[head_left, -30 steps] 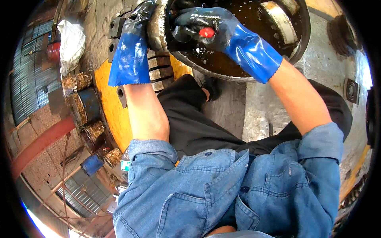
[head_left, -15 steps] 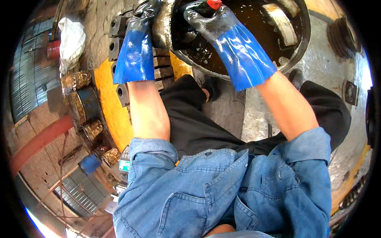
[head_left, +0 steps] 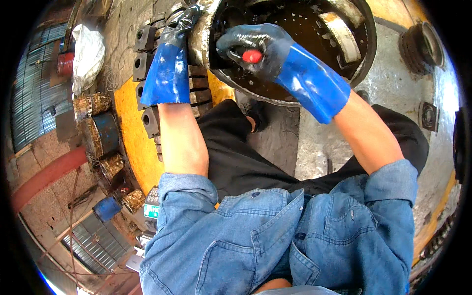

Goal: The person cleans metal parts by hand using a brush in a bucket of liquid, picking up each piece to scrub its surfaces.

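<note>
Blue gloves with dark, oily palms cover both hands. My right hand (head_left: 258, 49) is closed around a tool whose red handle end (head_left: 252, 56) pokes out of the fist; the tool's working end is hidden. It is over the near left part of a round tub (head_left: 282, 101) of dark brown liquid. At the tub's left rim stands a pale, worn metal ring (head_left: 199, 37). My left hand (head_left: 181, 27) is closed at the ring's left side, its fingers curled against it, with the fingertips partly hidden.
Dark metal blocks with holes (head_left: 151, 122) line up left of the tub on a yellow surface (head_left: 129, 108). A curved metal piece (head_left: 341, 37) lies in the tub. Farther left are a white bag (head_left: 88, 54) and rusty cylinders (head_left: 93, 103). A flanged round part (head_left: 422, 48) stands at right.
My right hand has come nearer to me and turned, with the red handle end now facing me. The left hand stays at the ring, and the view has shifted slightly.
</note>
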Demonstrator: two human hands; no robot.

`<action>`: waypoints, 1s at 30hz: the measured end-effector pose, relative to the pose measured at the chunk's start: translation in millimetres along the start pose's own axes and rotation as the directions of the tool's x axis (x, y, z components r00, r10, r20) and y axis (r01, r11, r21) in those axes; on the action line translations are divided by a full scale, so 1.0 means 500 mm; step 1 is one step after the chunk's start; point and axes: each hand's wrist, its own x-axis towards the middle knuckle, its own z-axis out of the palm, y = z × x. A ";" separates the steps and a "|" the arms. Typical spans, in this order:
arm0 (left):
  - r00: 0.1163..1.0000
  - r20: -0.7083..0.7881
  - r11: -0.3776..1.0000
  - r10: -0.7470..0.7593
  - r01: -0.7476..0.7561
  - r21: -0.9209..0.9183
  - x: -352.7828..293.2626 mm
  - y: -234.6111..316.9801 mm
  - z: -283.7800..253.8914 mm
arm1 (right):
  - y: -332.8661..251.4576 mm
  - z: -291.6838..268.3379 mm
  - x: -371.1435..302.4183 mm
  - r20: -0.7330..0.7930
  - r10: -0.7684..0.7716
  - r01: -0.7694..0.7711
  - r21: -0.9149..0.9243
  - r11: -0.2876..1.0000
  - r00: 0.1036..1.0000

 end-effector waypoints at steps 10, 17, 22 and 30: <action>1.000 -0.008 1.000 0.024 -0.024 0.010 0.010 0.003 -0.003 | 0.015 -0.009 0.000 0.381 0.064 0.195 -0.603 0.774 0.922; 0.999 -0.032 0.999 0.039 -0.038 0.007 0.003 -0.002 0.000 | 0.005 0.016 -0.023 0.009 -0.116 0.116 -0.175 0.978 0.993; 0.998 -0.045 0.999 0.044 -0.043 0.012 0.016 0.002 0.001 | 0.021 0.012 -0.021 0.110 -0.137 0.173 -0.463 0.869 0.984; 0.996 -0.082 0.999 0.046 -0.046 -0.003 0.010 0.000 -0.013 | -0.017 -0.004 -0.013 0.178 -0.140 0.201 -0.391 0.898 0.974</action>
